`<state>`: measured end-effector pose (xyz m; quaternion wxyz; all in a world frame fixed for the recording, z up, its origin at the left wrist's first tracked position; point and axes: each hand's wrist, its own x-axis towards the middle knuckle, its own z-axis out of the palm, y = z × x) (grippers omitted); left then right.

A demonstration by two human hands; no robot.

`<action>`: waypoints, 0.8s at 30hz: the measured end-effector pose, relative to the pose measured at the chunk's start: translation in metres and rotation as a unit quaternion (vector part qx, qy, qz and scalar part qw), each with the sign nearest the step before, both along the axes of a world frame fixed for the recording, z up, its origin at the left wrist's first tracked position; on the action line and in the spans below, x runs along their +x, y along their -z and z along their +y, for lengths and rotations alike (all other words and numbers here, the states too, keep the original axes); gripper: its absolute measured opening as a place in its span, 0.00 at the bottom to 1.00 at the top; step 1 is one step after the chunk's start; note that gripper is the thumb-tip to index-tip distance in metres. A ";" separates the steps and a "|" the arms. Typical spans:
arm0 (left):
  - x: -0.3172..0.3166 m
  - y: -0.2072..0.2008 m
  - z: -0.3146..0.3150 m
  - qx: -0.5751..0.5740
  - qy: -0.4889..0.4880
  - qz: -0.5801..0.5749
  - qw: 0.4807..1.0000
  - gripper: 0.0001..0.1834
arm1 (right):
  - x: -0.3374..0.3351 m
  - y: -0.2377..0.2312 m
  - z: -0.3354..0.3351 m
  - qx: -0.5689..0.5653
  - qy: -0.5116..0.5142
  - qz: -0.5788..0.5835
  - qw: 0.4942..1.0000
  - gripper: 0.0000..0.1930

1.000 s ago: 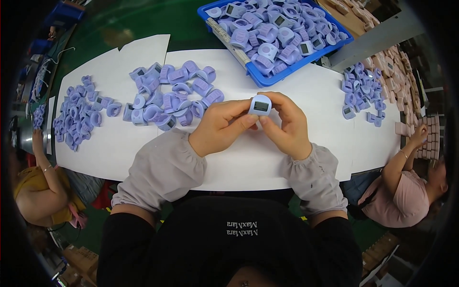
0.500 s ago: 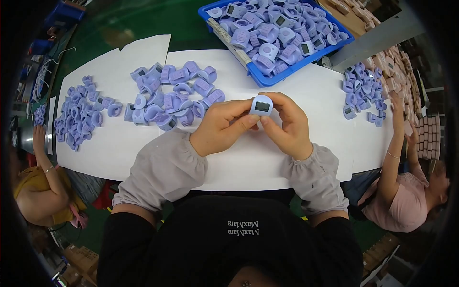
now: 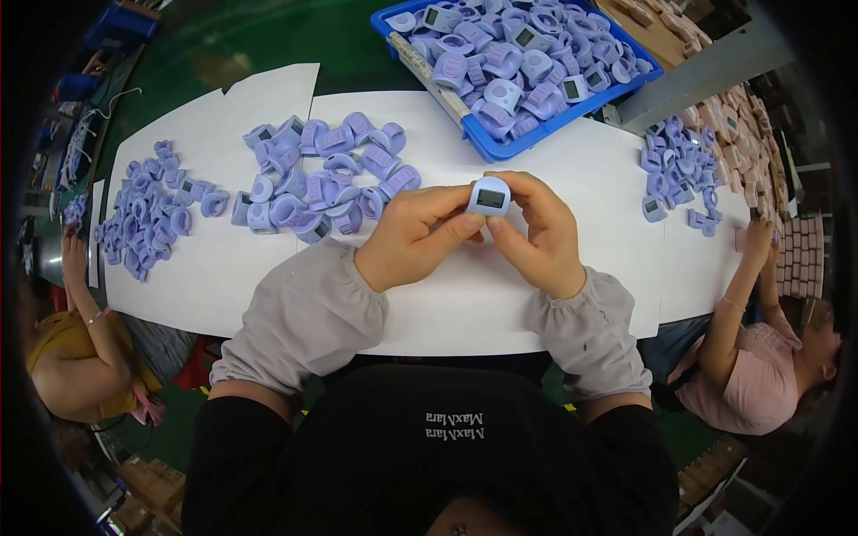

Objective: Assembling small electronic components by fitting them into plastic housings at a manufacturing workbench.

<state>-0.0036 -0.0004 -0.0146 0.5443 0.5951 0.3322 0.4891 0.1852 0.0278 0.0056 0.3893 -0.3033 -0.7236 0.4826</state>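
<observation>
Both of my hands are closed on one small lavender device (image 3: 490, 196) with a rounded top and a dark display facing up toward me. My left hand (image 3: 416, 234) pinches its left side, the thumb along the lower edge. On the other side, my right hand (image 3: 539, 236) grips it between thumb and fingers. The fingertips behind the device are partly hidden. Left of my hands, a loose pile of lavender devices (image 3: 332, 177) lies on the white table covering (image 3: 572, 259). Some show displays, others ribbed sides or ring-like openings.
A blue crate (image 3: 516, 153) heaped with lavender devices stands beyond my hands. Another pile (image 3: 143, 214) lies far left, and one (image 3: 679, 165) far right beside a grey post (image 3: 706, 85). Pink pieces (image 3: 737, 134) are stacked behind. A co-worker (image 3: 746, 366) sits right, another (image 3: 80, 357) left.
My hands and the device stay practically still. The right co-worker's raised hand has come down toward the pink stacks. At the left, the other co-worker's hand has shifted slightly.
</observation>
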 end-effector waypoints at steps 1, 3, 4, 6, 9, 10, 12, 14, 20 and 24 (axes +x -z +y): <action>-0.001 -0.001 0.000 0.009 0.005 0.010 1.000 0.15 | 0.000 0.000 0.000 0.000 0.000 0.000 1.000 0.20; 0.000 -0.002 -0.001 0.007 -0.001 0.007 1.000 0.15 | 0.000 0.000 0.000 -0.008 -0.005 -0.002 1.000 0.20; 0.001 -0.003 -0.002 0.003 -0.005 0.003 1.000 0.15 | 0.000 0.001 0.000 -0.007 -0.006 -0.001 1.000 0.20; 0.000 -0.005 -0.002 0.004 -0.003 0.014 1.000 0.15 | 0.001 0.003 0.000 0.005 -0.008 0.006 1.000 0.20; -0.001 -0.006 -0.002 -0.001 -0.001 0.027 1.000 0.15 | 0.001 0.001 0.000 0.009 -0.009 0.002 1.000 0.20; -0.001 -0.006 -0.003 -0.006 -0.001 0.030 1.000 0.15 | 0.001 0.002 0.000 0.009 -0.009 0.002 1.000 0.20; 0.000 -0.004 -0.002 -0.014 -0.002 0.012 1.000 0.16 | 0.001 0.001 0.000 -0.004 -0.006 -0.001 1.000 0.22; 0.002 -0.001 -0.001 -0.023 -0.003 -0.007 1.000 0.16 | 0.000 0.001 0.001 -0.006 -0.003 0.004 1.000 0.23; 0.000 -0.001 -0.001 -0.026 0.002 -0.005 1.000 0.16 | 0.003 0.004 0.002 -0.005 -0.010 0.013 1.000 0.24; 0.001 -0.005 -0.002 -0.029 0.001 -0.017 0.999 0.16 | 0.002 0.003 0.001 0.009 0.004 0.006 1.000 0.22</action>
